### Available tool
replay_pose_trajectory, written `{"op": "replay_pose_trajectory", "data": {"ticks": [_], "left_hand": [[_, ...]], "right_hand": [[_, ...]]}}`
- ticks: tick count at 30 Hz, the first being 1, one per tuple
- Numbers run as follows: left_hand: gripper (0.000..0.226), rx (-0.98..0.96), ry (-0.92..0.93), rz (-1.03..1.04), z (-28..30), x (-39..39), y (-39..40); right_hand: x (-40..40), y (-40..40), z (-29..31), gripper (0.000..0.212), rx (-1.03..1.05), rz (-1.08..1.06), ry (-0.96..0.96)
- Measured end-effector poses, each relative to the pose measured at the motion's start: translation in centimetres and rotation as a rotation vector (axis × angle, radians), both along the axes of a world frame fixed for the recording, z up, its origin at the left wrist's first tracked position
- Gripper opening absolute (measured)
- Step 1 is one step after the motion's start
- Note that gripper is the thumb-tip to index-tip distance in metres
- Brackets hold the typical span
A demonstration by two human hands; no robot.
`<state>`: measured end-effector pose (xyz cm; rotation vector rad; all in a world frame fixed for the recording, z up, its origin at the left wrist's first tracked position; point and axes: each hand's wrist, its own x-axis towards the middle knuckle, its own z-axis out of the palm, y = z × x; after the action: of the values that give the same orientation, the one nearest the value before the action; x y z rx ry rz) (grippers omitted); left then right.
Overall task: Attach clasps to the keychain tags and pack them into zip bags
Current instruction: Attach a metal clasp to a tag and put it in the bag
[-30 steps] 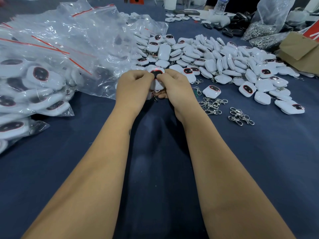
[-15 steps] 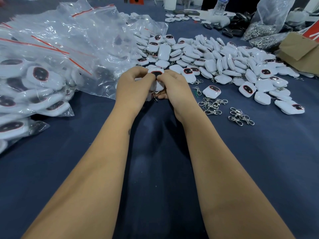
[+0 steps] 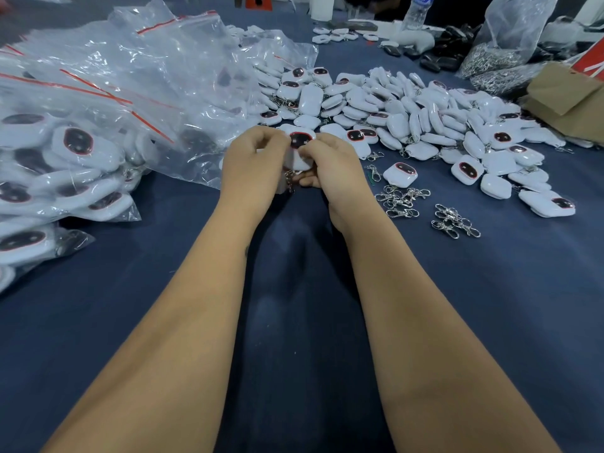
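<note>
Both my hands meet at the centre of the blue cloth. My left hand [image 3: 253,165] and my right hand [image 3: 333,166] pinch one white keychain tag [image 3: 300,148] with a black, red-rimmed oval face, held upright between them. A metal clasp [image 3: 289,181] hangs below the tag, partly hidden by my fingers. A big heap of loose white tags [image 3: 411,116] lies behind and to the right. Loose silver clasps [image 3: 402,199] lie in small clusters right of my right wrist. Clear zip bags [image 3: 137,83] with red seals are piled at left, several holding tags.
A cardboard box [image 3: 568,96] sits at far right, with a plastic bag of metal parts [image 3: 503,47] behind it. A water bottle [image 3: 416,11] and dark items stand at the far edge. Blue cloth [image 3: 490,305] covers the table.
My hands have stayed in place on the tag; the fingers shifted slightly at its top edge. Nothing else moved.
</note>
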<state>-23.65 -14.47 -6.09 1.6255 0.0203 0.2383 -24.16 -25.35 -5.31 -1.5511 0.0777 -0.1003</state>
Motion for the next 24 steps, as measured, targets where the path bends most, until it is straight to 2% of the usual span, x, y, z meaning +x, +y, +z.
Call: {"op": "replay_pose_trajectory", "data": {"ticks": [6, 9, 11, 13, 16, 22, 24], "left_hand": [[0.023, 0.137, -0.066, 0.040, -0.1, 0.1, 0.2], [0.021, 0.143, -0.066, 0.023, -0.2, 0.1, 0.2], [0.023, 0.134, -0.061, 0.016, -0.2, 0.2, 0.3], [0.017, 0.113, -0.068, 0.016, -0.2, 0.3, 0.3], [0.015, 0.060, -0.089, 0.043, -0.2, 0.1, 0.3], [0.019, 0.017, -0.206, 0.135, 0.7, -0.5, 0.1], [0.020, -0.015, -0.231, 0.149, 0.7, -0.6, 0.1]], "right_hand": [[0.4, -0.6, 0.2, 0.019, 0.378, -0.137, -0.001], [0.3, -1.0, 0.3, 0.017, 0.596, -0.107, -0.042], [0.3, -1.0, 0.3, 0.010, 0.636, -0.048, -0.073], [0.3, -0.6, 0.2, 0.012, 0.549, -0.031, -0.078], [0.1, 0.2, -0.1, 0.014, 0.301, -0.069, -0.098], [-0.1, 0.7, -0.9, 0.011, -0.482, -0.147, -0.231], [0.0, 0.7, -1.0, 0.021, -0.614, -0.183, -0.269]]}}
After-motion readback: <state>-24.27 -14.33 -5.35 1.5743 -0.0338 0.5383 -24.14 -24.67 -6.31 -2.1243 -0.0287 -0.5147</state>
